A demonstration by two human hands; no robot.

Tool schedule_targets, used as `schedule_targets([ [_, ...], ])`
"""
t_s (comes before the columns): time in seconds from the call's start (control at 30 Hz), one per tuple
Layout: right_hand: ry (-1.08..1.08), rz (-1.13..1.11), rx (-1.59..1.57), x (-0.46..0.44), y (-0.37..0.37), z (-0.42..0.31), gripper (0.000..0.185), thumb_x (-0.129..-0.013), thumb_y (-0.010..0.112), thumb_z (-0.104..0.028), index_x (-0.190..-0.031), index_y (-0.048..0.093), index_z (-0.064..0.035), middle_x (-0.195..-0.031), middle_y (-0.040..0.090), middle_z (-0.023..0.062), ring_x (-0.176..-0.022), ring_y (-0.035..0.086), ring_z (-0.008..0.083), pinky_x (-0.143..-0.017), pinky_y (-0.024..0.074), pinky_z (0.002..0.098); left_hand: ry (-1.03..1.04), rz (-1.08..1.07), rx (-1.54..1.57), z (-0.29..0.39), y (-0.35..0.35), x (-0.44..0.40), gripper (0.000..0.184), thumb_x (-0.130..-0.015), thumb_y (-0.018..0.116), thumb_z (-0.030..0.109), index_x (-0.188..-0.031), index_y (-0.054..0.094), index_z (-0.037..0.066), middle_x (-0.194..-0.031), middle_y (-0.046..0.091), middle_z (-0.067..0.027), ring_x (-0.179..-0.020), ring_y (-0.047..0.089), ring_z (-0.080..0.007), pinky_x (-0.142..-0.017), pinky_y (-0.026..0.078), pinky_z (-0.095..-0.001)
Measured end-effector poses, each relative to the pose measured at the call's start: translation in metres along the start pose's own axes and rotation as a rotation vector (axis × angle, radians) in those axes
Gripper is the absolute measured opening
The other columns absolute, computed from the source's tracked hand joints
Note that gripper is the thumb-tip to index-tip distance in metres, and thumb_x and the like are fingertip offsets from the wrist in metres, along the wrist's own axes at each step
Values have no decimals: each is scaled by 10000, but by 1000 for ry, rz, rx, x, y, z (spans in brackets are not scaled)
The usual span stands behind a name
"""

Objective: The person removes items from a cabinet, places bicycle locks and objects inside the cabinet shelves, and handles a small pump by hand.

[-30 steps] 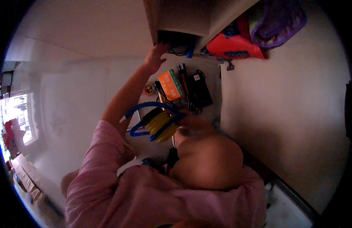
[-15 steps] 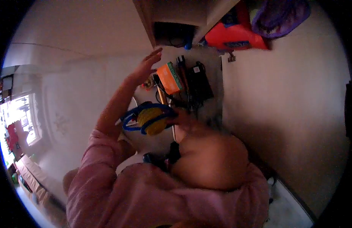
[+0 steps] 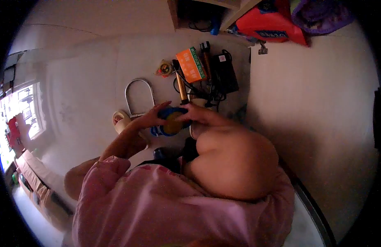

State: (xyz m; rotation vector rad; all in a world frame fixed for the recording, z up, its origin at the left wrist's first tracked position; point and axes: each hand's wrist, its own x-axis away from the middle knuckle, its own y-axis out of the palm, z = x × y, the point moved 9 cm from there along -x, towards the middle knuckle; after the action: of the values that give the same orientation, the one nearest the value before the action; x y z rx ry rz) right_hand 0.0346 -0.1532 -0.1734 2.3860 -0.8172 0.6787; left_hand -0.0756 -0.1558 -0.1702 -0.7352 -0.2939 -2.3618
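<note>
Between my hands, low over the floor in front of me, is a yellow and blue foot pump (image 3: pixel 173 123), with a rounded yellow body and blue parts around it. My left hand (image 3: pixel 151 118) grips its left side, fingers bent over the top. On the right side, my right hand (image 3: pixel 195 114) closes round it with the fingers across the yellow part. The hands hide much of its shape. Just beyond them lies a long copper-coloured rod-shaped tool (image 3: pixel 180 87) with black ends.
Farther out lie an orange and green box (image 3: pixel 191 65), a black box (image 3: pixel 226 73) with cables, and a tape roll (image 3: pixel 164 68). A U-shaped metal bar (image 3: pixel 140 81) lies left, near a beige slipper (image 3: pixel 121 121). A red bag (image 3: pixel 272 24) sits at upper right, beside a pale panel (image 3: pixel 310 94).
My left hand has come down from near the orange box onto the pump. The blue loops spread around the yellow body before are now gathered closer. The view has shifted slightly.
</note>
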Motion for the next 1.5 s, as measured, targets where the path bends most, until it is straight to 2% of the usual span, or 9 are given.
schedule_targets([
  [0.17,-185,211,373,28,-48,-69,369,-777,632,-251,-1021,518,2,-904,601,84,-808,575,179,-700,468,297,-80,-21,-119,-44,-5,-9,845,-652,714,334,-1320,268,71,-1270,343,-196,-1157,372,-290,-975,313,-360],
  [0.23,-115,553,-24,41,-108,-67,425,-750,650,-339,-972,514,-3,-890,604,116,-785,593,243,-669,474,345,-136,29,-159,-34,-14,-6,838,-654,713,339,-1318,274,77,-1257,359,-198,-1151,380,-298,-966,321,-365],
  [0.33,-111,1000,810,44,-158,-68,587,-704,638,-480,-1003,511,9,-913,595,174,-828,588,310,-710,470,367,-57,122,-441,-7,-35,-6,797,-677,699,345,-1309,289,82,-1244,375,-206,-1144,389,-311,-959,329,-369],
  [0.6,-30,1051,1000,-12,-150,-63,843,-610,638,-588,-1129,414,37,-1052,523,244,-937,549,333,-777,454,386,55,446,-217,37,-66,-47,574,-776,624,274,-1243,370,59,-1196,450,-161,-1100,436,-279,-919,356,-358],
  [0.8,44,969,465,-20,-162,-35,678,-593,726,-430,-1043,496,21,-992,562,190,-925,558,281,-763,441,358,174,347,243,-9,-61,-123,413,-846,534,189,-1197,393,20,-1059,516,-106,-894,518,-148,-770,420,-269],
  [0.83,-19,952,317,-9,-157,-41,632,-614,714,-405,-1035,506,18,-978,566,172,-921,556,260,-753,442,354,-42,440,282,49,-59,-84,436,-856,518,205,-1226,365,31,-1065,516,-101,-937,504,-150,-805,408,-281],
  [1.13,-517,684,-886,48,-162,-126,407,-752,597,-320,-1053,504,-62,-1036,535,66,-870,566,212,-732,460,341,323,467,703,145,-72,-64,539,-864,479,354,-1324,266,170,-1328,319,-86,-1190,354,-242,-953,302,-389],
  [1.23,-639,684,-713,38,-197,-173,467,-789,564,-336,-1142,436,-59,-1043,532,61,-984,523,244,-578,523,362,190,565,382,151,-86,-82,531,-873,465,323,-1328,267,135,-1357,276,-101,-1215,312,-228,-975,275,-359],
  [1.5,-998,791,-1163,-9,-255,-215,385,-825,537,-156,-1182,403,-103,-1183,441,75,-1084,434,212,-776,479,364,261,471,443,168,-101,-98,486,-855,496,327,-1281,357,138,-1317,356,-50,-1212,339,-200,-976,262,-371],
])
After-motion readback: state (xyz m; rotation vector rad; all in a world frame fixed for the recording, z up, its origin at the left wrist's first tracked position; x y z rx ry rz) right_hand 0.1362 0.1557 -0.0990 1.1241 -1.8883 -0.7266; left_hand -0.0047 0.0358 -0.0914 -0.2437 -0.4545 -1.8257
